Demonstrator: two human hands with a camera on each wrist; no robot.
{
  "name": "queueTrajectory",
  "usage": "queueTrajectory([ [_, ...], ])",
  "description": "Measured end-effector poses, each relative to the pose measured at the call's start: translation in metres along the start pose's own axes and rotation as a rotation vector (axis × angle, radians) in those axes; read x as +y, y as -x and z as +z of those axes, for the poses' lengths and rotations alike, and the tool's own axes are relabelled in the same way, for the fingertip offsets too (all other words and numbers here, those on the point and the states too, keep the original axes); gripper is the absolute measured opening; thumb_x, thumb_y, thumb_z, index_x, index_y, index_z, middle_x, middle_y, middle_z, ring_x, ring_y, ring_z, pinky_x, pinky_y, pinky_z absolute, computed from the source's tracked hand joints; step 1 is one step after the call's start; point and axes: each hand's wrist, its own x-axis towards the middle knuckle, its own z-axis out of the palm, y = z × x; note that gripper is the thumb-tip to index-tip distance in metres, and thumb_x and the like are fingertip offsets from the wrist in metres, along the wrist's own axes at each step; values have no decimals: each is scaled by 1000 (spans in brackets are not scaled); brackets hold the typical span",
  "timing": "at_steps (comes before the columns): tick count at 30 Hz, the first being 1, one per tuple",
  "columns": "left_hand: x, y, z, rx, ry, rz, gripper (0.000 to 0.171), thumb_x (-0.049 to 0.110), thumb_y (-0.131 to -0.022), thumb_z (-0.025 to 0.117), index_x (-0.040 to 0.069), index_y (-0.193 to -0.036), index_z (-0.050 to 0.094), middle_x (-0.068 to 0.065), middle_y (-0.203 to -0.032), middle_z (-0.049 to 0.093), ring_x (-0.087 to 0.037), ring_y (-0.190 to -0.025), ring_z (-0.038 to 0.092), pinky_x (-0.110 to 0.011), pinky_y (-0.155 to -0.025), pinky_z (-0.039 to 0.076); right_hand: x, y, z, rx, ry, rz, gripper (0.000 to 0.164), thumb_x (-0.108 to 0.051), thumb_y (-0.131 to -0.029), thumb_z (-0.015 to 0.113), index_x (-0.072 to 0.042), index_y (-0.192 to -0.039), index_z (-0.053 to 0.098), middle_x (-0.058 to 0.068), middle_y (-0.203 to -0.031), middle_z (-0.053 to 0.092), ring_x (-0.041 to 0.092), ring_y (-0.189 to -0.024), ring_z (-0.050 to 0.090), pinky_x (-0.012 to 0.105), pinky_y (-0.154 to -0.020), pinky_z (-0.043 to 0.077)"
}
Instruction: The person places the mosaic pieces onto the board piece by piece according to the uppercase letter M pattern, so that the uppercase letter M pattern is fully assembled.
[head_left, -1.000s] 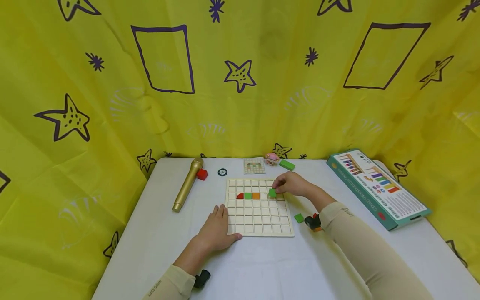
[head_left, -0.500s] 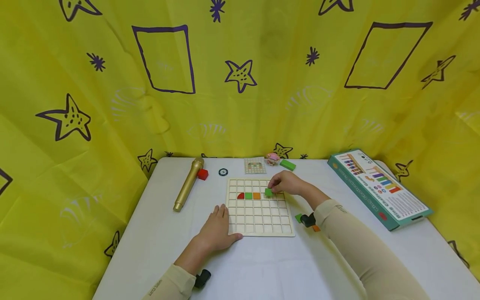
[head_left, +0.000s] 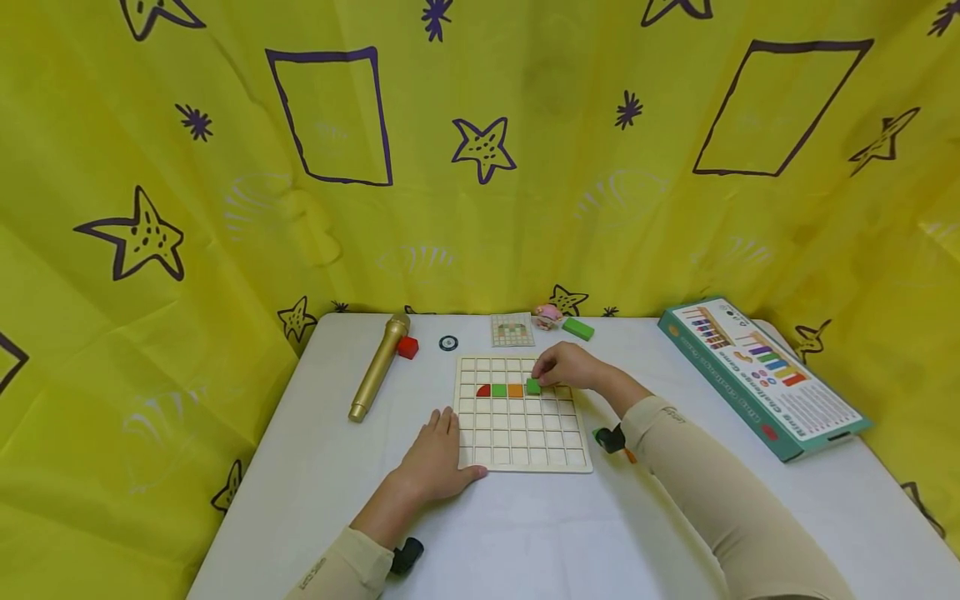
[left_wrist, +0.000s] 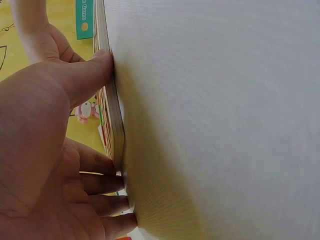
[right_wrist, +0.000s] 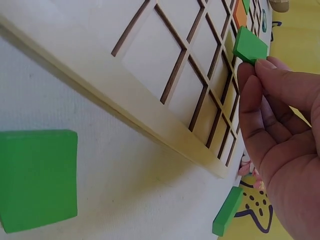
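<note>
A pale wooden grid board (head_left: 527, 457) lies on the white table. Along one of its rows sit a red quarter-round tile (head_left: 483, 391), a green square tile (head_left: 499, 391) and an orange tile (head_left: 515, 391). My right hand (head_left: 567, 365) pinches another green square tile (right_wrist: 250, 46) between thumb and fingertips, tilted over the board just right of the orange one. My left hand (head_left: 433, 461) rests at the board's near left corner, fingers straight along its left side and thumb (left_wrist: 95, 70) against the near edge.
A gold microphone (head_left: 377, 369), red cube (head_left: 408, 347) and round black-rimmed disc (head_left: 448, 342) lie left. Behind the board are a pattern card (head_left: 513, 330), pink figurine (head_left: 548, 314) and green block (head_left: 578, 328). A game box (head_left: 757, 375) stands right; a loose green tile (right_wrist: 40, 177) lies beside the board.
My right hand has moved a little left with the green tile, bringing it closer to the orange one. The left hand has stayed in place at the board.
</note>
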Motion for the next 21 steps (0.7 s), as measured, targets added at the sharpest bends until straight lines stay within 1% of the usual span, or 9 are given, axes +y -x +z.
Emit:
queueTrajectory([
  [6, -1, -1, 1, -1, -2, 1, 102, 57, -87, 70, -13, -150, 32, -28, -159, 29, -44, -148, 24, -52, -117, 29, 0, -2, 4, -10, 8, 7, 7, -4, -90, 72, -6, -96, 77, 4, -92, 73, 14, -83, 60, 31, -80, 51],
  [14, -1, -1, 1, -7, -5, -3, 102, 59, -87, 69, -12, -151, 31, -27, -159, 27, -44, -148, 22, -52, -117, 28, -3, -2, 10, 3, 63, 0, 4, -4, -90, 73, -5, -93, 76, -1, -87, 71, 15, -84, 60, 35, -83, 51],
  [21, -1, -2, 1, -5, -4, 3, 102, 58, -87, 70, -12, -151, 32, -28, -159, 29, -44, -148, 24, -53, -117, 29, 0, -4, 15, 7, 109, -18, 4, -6, -88, 76, -5, -92, 76, -3, -85, 70, 13, -80, 60, 32, -77, 52],
])
